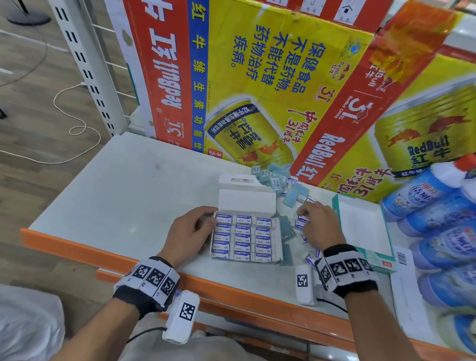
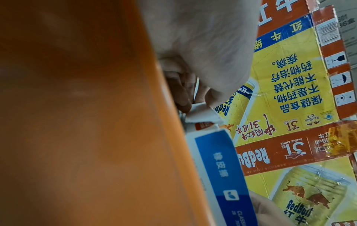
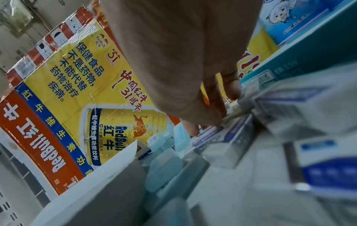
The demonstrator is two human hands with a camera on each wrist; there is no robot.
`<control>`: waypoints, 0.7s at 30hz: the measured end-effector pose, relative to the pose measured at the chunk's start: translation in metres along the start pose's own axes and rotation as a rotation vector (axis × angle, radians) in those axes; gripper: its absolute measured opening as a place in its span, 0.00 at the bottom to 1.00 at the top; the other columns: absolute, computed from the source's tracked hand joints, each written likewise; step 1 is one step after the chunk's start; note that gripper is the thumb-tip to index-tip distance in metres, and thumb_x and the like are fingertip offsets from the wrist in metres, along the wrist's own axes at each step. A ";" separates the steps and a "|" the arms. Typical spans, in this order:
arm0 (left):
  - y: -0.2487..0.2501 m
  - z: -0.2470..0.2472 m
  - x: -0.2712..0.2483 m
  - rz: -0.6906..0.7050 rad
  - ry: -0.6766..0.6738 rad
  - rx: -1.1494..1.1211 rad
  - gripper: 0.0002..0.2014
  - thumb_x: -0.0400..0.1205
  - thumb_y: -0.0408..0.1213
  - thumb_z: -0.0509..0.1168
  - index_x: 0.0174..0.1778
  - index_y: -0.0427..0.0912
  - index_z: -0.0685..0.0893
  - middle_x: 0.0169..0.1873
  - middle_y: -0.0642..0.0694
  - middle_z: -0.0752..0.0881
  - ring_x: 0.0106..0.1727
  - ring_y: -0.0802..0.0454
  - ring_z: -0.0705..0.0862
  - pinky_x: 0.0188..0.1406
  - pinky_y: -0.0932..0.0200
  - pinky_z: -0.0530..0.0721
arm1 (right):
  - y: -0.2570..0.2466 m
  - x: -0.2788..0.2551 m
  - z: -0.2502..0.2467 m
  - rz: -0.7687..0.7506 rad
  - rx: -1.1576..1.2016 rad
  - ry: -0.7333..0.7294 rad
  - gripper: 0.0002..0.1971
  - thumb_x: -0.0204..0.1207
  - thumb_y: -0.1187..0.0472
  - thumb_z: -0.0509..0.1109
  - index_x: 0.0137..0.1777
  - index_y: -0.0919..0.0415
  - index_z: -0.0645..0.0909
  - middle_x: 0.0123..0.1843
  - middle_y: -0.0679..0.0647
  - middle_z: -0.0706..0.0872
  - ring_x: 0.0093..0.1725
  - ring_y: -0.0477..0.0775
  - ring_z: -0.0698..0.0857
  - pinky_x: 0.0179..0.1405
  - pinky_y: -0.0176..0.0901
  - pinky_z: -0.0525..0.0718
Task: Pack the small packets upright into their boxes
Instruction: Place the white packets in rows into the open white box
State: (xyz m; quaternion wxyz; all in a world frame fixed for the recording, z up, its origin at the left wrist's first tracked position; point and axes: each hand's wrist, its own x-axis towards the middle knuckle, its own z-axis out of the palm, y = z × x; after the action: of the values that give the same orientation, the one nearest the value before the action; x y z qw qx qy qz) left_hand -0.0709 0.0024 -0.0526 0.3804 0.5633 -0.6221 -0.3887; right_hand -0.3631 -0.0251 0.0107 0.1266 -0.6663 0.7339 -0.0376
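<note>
An open white box [image 1: 279, 241] lies on the shelf, its lid flap [image 1: 245, 199] folded back. Blue-and-white eraser packets [image 1: 243, 238] fill it in three columns. My left hand [image 1: 210, 220] grips the box's upper left corner; the left wrist view shows its fingers [image 2: 183, 97] pinching a white flap of the box [image 2: 222, 168]. My right hand [image 1: 304, 213] is just right of the box, fingers curled on a loose eraser packet [image 1: 301, 219]. In the right wrist view its fingertips [image 3: 212, 113] touch the loose packets [image 3: 231, 137].
More loose packets [image 1: 309, 257] lie under my right wrist, and pale blue ones [image 1: 274, 177] behind the box. An empty teal-rimmed box [image 1: 362, 225] stands to the right, then blue bottles [image 1: 446, 214]. Red Bull cartons [image 1: 275, 87] wall off the back. The shelf's orange edge [image 1: 94, 253] runs in front.
</note>
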 end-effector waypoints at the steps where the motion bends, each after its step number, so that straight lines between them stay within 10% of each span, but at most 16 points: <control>1: 0.000 0.000 0.000 -0.003 -0.001 0.006 0.09 0.83 0.41 0.63 0.55 0.60 0.84 0.37 0.58 0.89 0.35 0.59 0.86 0.30 0.67 0.82 | -0.001 0.000 0.000 0.000 -0.001 -0.007 0.20 0.68 0.77 0.63 0.55 0.58 0.81 0.58 0.58 0.83 0.59 0.62 0.78 0.60 0.54 0.78; 8: -0.002 0.000 0.001 -0.005 0.003 -0.002 0.10 0.83 0.41 0.63 0.55 0.61 0.83 0.37 0.57 0.89 0.35 0.59 0.85 0.30 0.71 0.80 | 0.002 -0.001 0.001 0.004 -0.026 -0.055 0.27 0.68 0.74 0.63 0.66 0.52 0.79 0.61 0.60 0.78 0.61 0.62 0.74 0.63 0.51 0.75; 16: -0.002 0.000 0.001 -0.004 0.003 -0.010 0.09 0.83 0.42 0.63 0.55 0.60 0.84 0.36 0.55 0.89 0.33 0.57 0.85 0.29 0.71 0.80 | 0.006 -0.007 0.000 -0.086 0.077 0.087 0.09 0.69 0.73 0.68 0.45 0.59 0.81 0.48 0.56 0.84 0.51 0.62 0.77 0.50 0.54 0.79; 21: 0.000 0.001 0.000 0.002 0.007 -0.014 0.09 0.83 0.40 0.63 0.54 0.59 0.83 0.35 0.53 0.89 0.31 0.57 0.85 0.27 0.74 0.77 | 0.004 -0.011 0.000 -0.045 0.386 0.126 0.15 0.75 0.68 0.65 0.58 0.49 0.75 0.40 0.48 0.77 0.39 0.49 0.77 0.43 0.44 0.78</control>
State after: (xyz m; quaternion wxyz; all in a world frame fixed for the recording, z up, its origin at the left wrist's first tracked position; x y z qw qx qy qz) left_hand -0.0718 0.0024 -0.0530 0.3869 0.5615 -0.6184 -0.3907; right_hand -0.3664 -0.0134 0.0118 0.2048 -0.6423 0.7043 -0.2223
